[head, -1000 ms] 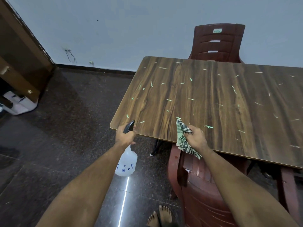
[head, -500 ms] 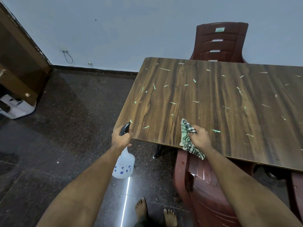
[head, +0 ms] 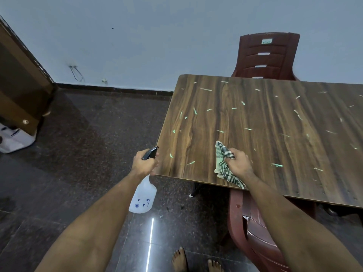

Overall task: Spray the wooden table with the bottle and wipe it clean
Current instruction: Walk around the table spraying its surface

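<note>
Left grip curls round the translucent spray bottle, contents unclear; right grip pinches the checked cloth.

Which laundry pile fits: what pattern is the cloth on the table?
Green-and-white checked cloth, gripped by the right hand; head view.

Both bare forearms reach forward from the near edge. The left hand has its grip curled round the neck of a spray bottle, knuckles up. The right hand, further right, bunches a checked cloth in a closed grip, wrist straight.
</note>
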